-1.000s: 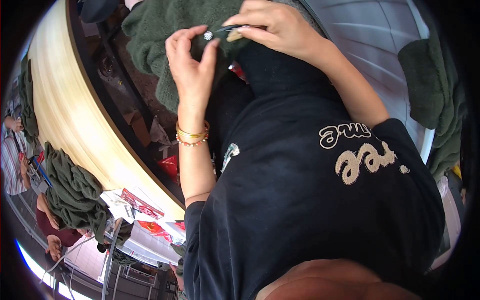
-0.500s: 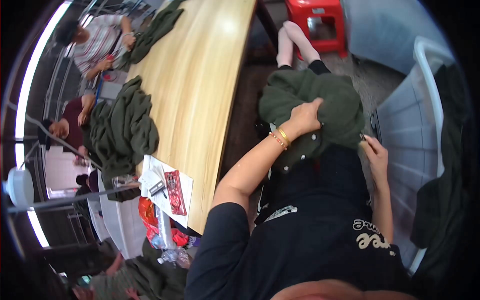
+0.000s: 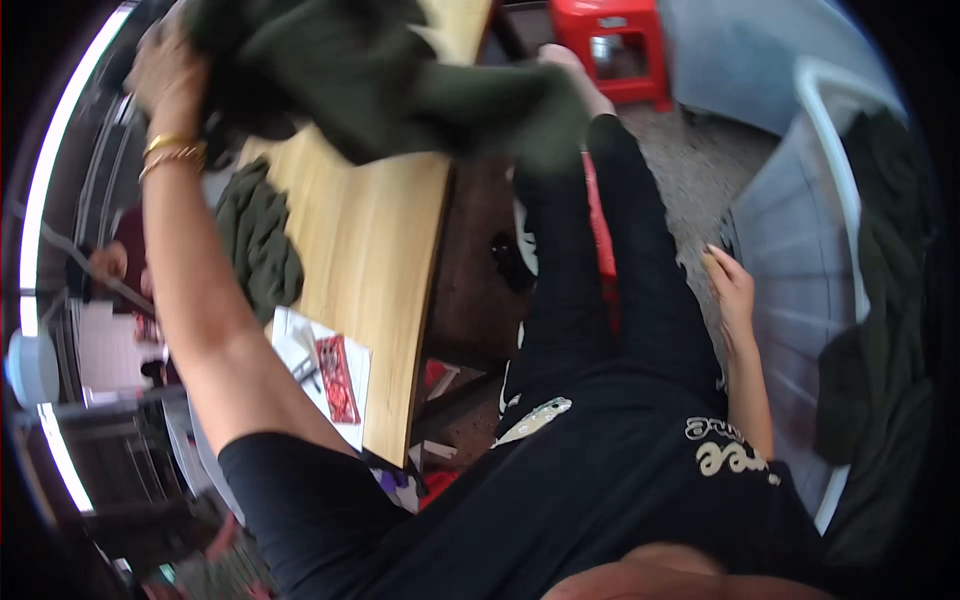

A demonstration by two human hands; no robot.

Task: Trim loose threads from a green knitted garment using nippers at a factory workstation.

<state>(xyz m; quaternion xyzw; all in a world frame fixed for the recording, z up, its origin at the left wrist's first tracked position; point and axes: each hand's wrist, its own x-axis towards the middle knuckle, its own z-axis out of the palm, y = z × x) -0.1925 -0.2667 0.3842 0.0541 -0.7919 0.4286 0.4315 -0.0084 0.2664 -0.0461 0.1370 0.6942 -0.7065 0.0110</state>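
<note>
My left hand point(image 3: 168, 70), with gold bangles at the wrist, is raised high at the upper left and grips a dark green garment point(image 3: 390, 85). The garment hangs in the air above the wooden table point(image 3: 385, 250). My right hand point(image 3: 732, 290) hangs low on the right beside my black trouser leg, fingers loosely apart and holding nothing, next to a white plastic basket point(image 3: 800, 270). I am seated in a black shirt with pale lettering.
A second heap of dark green cloth point(image 3: 262, 240) lies on the table's far side. White papers and a red booklet point(image 3: 335, 375) sit near the table edge. A red plastic stool point(image 3: 615, 45) stands ahead. More dark green fabric point(image 3: 885, 330) drapes the basket. Other people sit at the left.
My left hand has lifted the green garment off my lap and swung it up and left over the table. My right hand has let go and dropped beside my leg.
</note>
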